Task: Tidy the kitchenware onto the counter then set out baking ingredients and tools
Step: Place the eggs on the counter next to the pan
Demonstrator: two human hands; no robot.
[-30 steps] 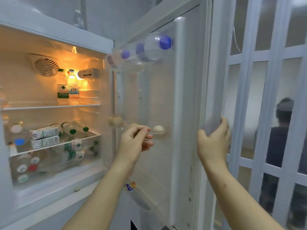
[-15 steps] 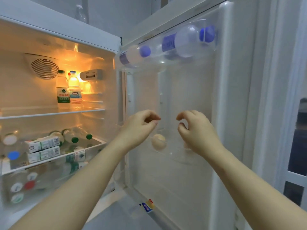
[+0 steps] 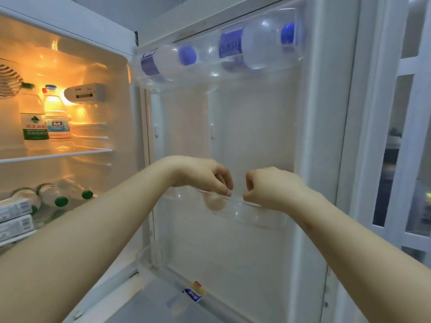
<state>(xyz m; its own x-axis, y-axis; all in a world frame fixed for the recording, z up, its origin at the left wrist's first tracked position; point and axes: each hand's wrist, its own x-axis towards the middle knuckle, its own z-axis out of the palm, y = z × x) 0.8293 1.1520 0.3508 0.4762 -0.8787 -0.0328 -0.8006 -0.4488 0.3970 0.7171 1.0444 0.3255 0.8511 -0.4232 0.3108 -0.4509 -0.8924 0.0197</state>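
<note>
- left hand [image 3: 205, 177]: fingers curled down at rim of clear door shelf [image 3: 256, 215], just above egg [image 3: 213, 202] in it; grip unclear
- right hand [image 3: 272, 187]: curled, just beside the left, fingertips hidden, can't tell if holding
- bottles [image 3: 254, 43] lie in top door bin

One egg [image 3: 213, 203] shows, pale tan and rounded, sitting in the clear tray [image 3: 253, 216] on the fridge door [image 3: 256, 127]. I see it blurred through the tray's front wall, towards its left end, just under my left hand [image 3: 200, 176]. Whether my fingers [image 3: 225, 190] touch it I cannot tell.
</note>
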